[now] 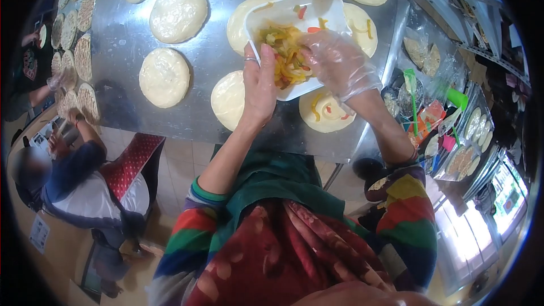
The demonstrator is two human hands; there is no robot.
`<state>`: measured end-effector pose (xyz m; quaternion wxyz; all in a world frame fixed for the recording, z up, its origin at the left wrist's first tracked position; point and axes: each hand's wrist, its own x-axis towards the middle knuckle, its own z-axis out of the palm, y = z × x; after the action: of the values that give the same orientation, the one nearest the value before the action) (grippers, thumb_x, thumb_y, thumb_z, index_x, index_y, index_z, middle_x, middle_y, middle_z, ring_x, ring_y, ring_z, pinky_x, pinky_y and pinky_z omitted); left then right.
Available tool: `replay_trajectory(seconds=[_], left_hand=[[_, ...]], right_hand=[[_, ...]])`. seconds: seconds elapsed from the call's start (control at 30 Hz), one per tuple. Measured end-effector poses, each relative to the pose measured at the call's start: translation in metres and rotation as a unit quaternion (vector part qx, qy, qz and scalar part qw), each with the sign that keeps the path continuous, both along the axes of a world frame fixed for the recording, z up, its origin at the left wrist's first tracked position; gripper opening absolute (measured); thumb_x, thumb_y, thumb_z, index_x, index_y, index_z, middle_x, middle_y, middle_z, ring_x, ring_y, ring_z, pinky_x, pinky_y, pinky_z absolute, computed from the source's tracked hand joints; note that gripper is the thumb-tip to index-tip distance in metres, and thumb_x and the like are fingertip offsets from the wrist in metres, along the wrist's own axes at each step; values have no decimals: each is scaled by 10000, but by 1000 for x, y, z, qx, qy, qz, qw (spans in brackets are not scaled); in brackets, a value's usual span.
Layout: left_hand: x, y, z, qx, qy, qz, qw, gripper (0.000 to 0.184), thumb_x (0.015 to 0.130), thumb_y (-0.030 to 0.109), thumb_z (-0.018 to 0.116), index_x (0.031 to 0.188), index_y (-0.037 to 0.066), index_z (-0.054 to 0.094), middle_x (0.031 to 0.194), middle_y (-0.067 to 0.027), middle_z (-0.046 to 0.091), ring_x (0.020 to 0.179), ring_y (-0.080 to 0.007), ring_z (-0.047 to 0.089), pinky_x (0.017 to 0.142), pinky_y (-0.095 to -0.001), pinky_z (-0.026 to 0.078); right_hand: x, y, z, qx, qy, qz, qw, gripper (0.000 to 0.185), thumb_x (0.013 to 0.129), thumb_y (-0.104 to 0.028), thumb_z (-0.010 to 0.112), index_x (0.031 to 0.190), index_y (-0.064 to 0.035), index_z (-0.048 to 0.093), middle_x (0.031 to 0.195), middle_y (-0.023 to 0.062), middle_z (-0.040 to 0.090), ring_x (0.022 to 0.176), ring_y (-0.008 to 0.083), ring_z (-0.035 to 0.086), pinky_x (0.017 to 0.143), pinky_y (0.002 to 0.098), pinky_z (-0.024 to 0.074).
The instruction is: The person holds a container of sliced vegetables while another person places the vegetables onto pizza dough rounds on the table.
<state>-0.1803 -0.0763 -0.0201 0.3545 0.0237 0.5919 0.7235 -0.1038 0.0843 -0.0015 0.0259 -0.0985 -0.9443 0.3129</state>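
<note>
Sliced vegetables (289, 51) are carried in a white tray (327, 8) above the desk (116, 45), among glossy dough rounds (164, 79). At the left, no topping is seen on the rounds; these could be dented if the tray were lowered onto them. At the centre, support of the tray is seen from the left only; a dip of its far side could be caused by a loosened grip, and the contents could be tipped out. Whether a round beneath is touched by the tray cannot be determined. At the right, pepper strips (315, 111) are found on the nearest round (326, 124); they are unevenly spread, and more could be shed between the rounds if too much were lifted at once.

The left hand (260, 82) is bare and closed on the tray's near left wall, with the thumb laid over the rim. The right hand (337, 62) is covered by a clear glove (362, 76), its fingers curled among the vegetables; whether any are pinched cannot be told.
</note>
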Motion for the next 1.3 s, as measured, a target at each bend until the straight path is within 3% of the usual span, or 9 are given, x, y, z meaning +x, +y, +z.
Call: replay_trajectory(seconds=[0.13,0.33,0.63,0.73,0.83,0.93,0.97,1.17,1.3], left_hand=[[0,0,-6,7,-10,-10,1000,447,1040,330,389,1349,10,340,1225,-130,509,1108,-160,513,942,-305,445],[-2,2,-9,0,-20,0,1000,494,1040,358,382,1379,5,312,1266,-143,492,1148,-170,499,973,-312,431],[-11,0,-14,-33,-26,22,999,559,1023,424,391,1414,42,278,1308,-136,474,1202,-204,514,1004,-357,459],[-12,3,-20,-46,17,25,999,535,1025,423,387,1387,38,304,1273,-132,490,1158,-194,540,978,-347,475],[-15,8,-20,-23,-16,18,999,566,1031,382,394,1416,-14,273,1299,-164,479,1187,-196,484,1010,-325,407],[-17,15,-17,-6,-26,14,1000,555,1030,385,396,1400,-15,286,1289,-167,487,1181,-194,491,1006,-325,412],[-17,16,-16,-4,-31,13,999,552,1030,384,396,1397,-14,287,1291,-166,486,1180,-193,493,1003,-324,415],[-19,21,-7,-6,-18,19,1000,547,1033,383,390,1404,-3,277,1297,-159,478,1177,-189,500,982,-321,440],[-18,21,-11,-10,-33,16,999,552,1034,386,385,1413,3,266,1306,-157,469,1184,-194,501,985,-323,442]], right_hand=[[-9,13,21,-256,-104,-59,959,249,936,-221,596,1114,-63,673,977,119,689,874,194,658,800,320,520],[-11,38,26,-370,-87,-94,920,280,915,-272,652,1140,-113,703,935,52,706,817,106,629,762,254,507],[-28,108,22,-361,-57,-244,898,280,903,-284,680,1129,-121,712,887,16,684,667,53,512,622,194,434],[-32,96,25,-352,-43,-168,920,252,913,-262,663,1121,-130,715,901,21,693,716,61,559,672,206,471],[-33,75,12,-297,-38,-89,950,237,920,-252,632,1110,-136,714,955,64,707,825,141,639,764,263,511],[-27,47,24,-62,-84,28,994,246,920,-254,600,1114,-141,701,1051,111,691,966,254,649,863,342,506],[-24,45,20,-157,-95,3,983,268,922,-259,575,1126,-125,685,1117,139,658,1043,326,608,932,400,476],[-18,54,3,-46,-19,17,999,261,936,-226,545,1112,-102,694,1053,162,677,956,308,644,881,364,506],[-19,56,13,-135,-63,-20,989,267,945,-221,546,1115,-78,695,1046,154,691,902,251,668,835,317,524]])
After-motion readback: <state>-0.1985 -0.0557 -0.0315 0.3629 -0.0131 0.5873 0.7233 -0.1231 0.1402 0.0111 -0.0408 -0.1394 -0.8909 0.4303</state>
